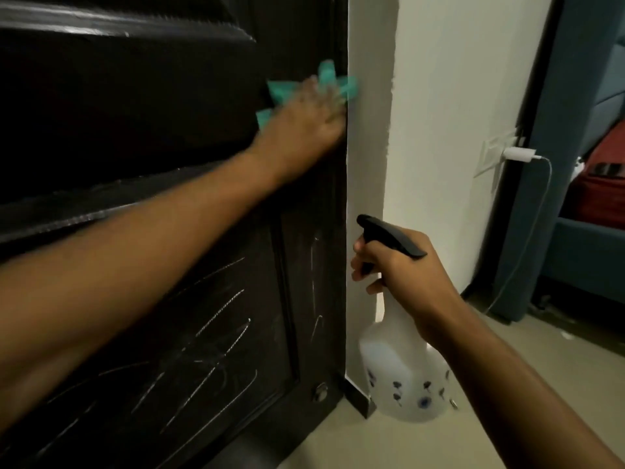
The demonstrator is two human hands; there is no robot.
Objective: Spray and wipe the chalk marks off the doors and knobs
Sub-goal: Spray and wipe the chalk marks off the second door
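The dark door fills the left side, its lower panel scrawled with white chalk marks, and a white wall stands to its right with a charger plugged into a socket. The left hand presses a teal cloth flat against the door near its right edge, though blur hides how the fingers lie. Lower down, beside the door's edge, the right hand curls its fingers round the neck and black trigger of a white spray bottle.
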